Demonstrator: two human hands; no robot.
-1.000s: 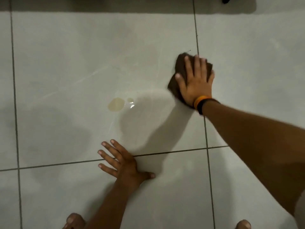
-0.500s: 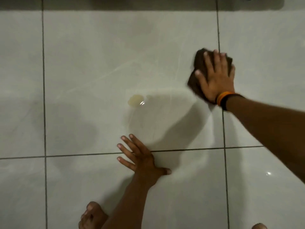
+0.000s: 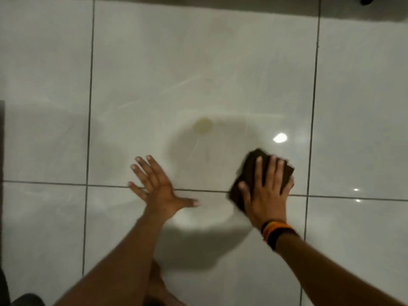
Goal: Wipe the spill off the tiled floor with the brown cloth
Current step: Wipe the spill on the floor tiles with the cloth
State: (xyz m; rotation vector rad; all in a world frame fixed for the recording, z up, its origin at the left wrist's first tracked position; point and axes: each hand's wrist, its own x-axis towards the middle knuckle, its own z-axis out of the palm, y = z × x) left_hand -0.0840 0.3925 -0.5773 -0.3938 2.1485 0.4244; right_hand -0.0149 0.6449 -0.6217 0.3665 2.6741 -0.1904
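Note:
A small yellowish spill (image 3: 203,125) lies on a white glossy floor tile (image 3: 198,62), with faint wet streaks trailing below it. My right hand (image 3: 267,191) presses flat on the folded brown cloth (image 3: 251,166), to the lower right of the spill, over the grout line. An orange and black band circles that wrist. My left hand (image 3: 159,184) rests flat on the floor with fingers spread, below and left of the spill, holding nothing.
Grey grout lines (image 3: 89,129) cross the floor. A dark strip (image 3: 198,0) runs along the top edge, with a dark object (image 3: 368,0) at the top right. A dark edge (image 3: 2,140) shows at far left. My foot (image 3: 159,288) sits below my left arm.
My right hand slid the cloth from the upper right of the tile down toward me, to the grout line right of my left hand. The view shifted; my left hand stayed planted.

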